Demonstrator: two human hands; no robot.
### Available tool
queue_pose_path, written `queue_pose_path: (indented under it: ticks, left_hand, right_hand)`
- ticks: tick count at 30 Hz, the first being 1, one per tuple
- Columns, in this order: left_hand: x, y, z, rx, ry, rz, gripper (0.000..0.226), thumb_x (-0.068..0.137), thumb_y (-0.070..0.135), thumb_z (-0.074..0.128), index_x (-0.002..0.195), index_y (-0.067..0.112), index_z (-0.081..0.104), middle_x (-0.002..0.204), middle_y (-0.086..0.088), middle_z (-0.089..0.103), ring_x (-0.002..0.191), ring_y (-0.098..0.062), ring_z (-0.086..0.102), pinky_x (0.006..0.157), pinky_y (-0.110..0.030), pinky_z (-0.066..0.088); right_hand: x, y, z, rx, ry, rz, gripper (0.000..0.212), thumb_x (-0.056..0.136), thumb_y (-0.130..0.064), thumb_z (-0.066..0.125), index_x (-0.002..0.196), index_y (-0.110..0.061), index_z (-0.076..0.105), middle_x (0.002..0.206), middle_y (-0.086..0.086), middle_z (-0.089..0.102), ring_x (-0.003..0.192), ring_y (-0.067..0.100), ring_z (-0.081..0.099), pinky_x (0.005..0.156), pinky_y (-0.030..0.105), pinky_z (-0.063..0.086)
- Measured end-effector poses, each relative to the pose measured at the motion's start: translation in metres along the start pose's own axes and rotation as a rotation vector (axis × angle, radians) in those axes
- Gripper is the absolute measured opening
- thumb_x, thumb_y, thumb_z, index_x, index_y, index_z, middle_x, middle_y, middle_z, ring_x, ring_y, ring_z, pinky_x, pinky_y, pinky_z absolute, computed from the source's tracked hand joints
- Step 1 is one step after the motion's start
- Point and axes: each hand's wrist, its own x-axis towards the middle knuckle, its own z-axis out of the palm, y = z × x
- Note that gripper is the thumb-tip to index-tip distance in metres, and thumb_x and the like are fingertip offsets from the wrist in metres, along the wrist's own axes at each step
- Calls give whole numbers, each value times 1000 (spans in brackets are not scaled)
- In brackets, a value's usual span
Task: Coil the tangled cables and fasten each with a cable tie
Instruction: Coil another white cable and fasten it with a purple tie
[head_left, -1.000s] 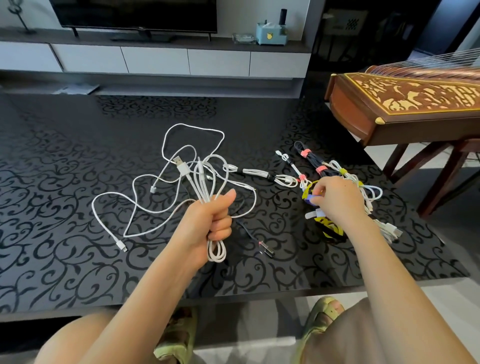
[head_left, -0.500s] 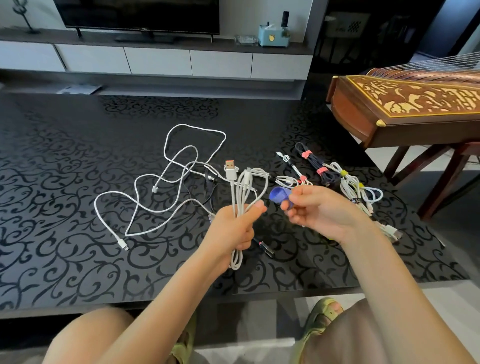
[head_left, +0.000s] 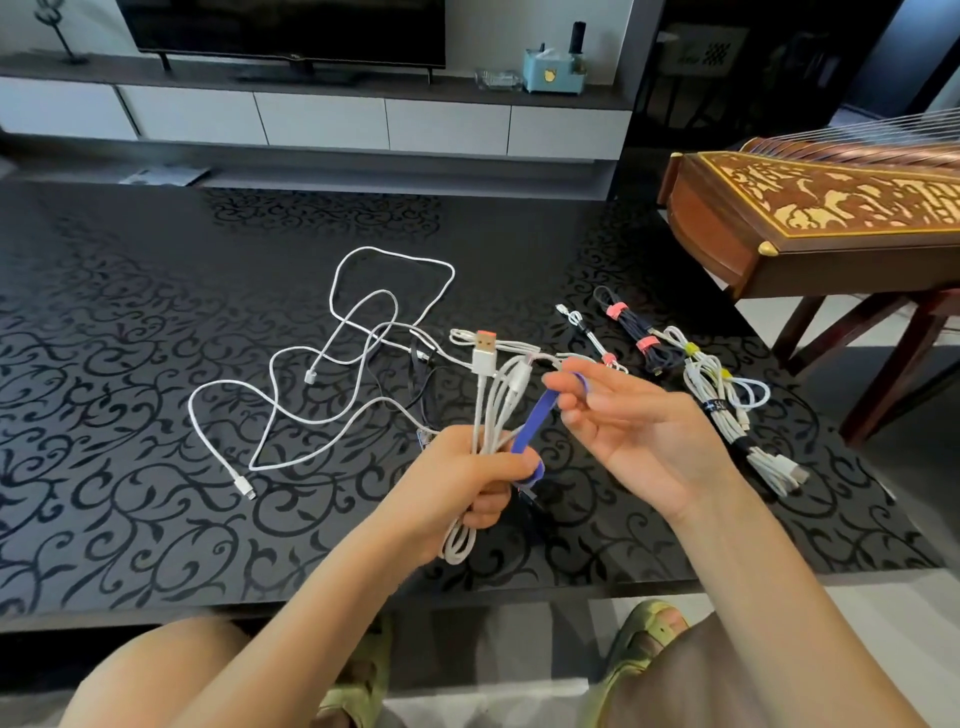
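Observation:
My left hand grips a folded white cable bundle upright above the black table; its USB plug sticks up and a loop hangs below the fist. A blue cable tie runs from my left thumb up to the fingertips of my right hand, which pinches its upper end. A loose white cable sprawls tangled on the table to the left, with a thin black cable beside it.
Tied cables lie at the right: a black bundle with pink ties, a white bundle with yellow ties and a small white one. A wooden zither on a stand is at far right. A TV cabinet stands behind.
My right hand left the pile of ties at the right and brought a blue tie to the bundle. The tie now stretches from my left thumb to my right fingers.

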Motion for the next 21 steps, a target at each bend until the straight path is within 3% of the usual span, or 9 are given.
queue_pose_path:
  ticks: [2, 6, 12, 16, 19, 21]
  left_hand:
    - [-4, -2, -1, -101, -13, -47, 19, 91, 7, 54, 74, 5, 61, 50, 1, 29, 39, -7, 20, 36, -16, 17]
    - [-10, -1, -1, -182, -33, -121, 18, 81, 3, 56, 65, 10, 61, 47, 6, 19, 37, -6, 16, 34, -15, 15]
    - [-11, -11, 2, -139, 27, -177, 25, 86, -9, 38, 78, 5, 58, 48, 4, 18, 38, -7, 16, 35, -17, 14]
    - [-14, -8, 0, -152, 17, -168, 25, 88, -7, 38, 80, 4, 59, 47, 4, 17, 39, -9, 14, 38, -18, 13]
    - [-16, -6, -1, -111, -8, -176, 25, 88, -8, 40, 83, 4, 61, 49, 3, 17, 40, -9, 15, 38, -19, 13]
    - [-15, -7, -1, -107, -7, -181, 24, 88, -7, 41, 84, 4, 61, 48, 4, 18, 40, -9, 16, 37, -19, 15]
  right_hand:
    - [1, 2, 0, -180, 13, -61, 28, 69, 6, 58, 95, -1, 67, 86, 13, 72, 69, 14, 63, 65, 20, 53]
    - [4, 17, 6, -576, 235, -250, 10, 87, -2, 61, 87, -10, 67, 69, 2, 72, 56, 6, 53, 60, 22, 43]
    - [4, 14, 12, -604, 428, -424, 10, 87, -14, 65, 81, -20, 70, 64, -4, 69, 57, 2, 52, 50, 16, 35]
    - [9, 14, 11, -658, 452, -418, 10, 84, -22, 70, 76, -27, 73, 58, -6, 47, 55, 7, 40, 53, 16, 38]
    - [11, 14, 13, -509, 458, -416, 9, 86, -19, 67, 79, -22, 72, 56, -13, 55, 59, 4, 51, 56, 18, 47]
    - [11, 16, 16, -423, 416, -447, 10, 87, -16, 64, 80, -18, 70, 63, -9, 64, 60, 5, 57, 55, 17, 47]
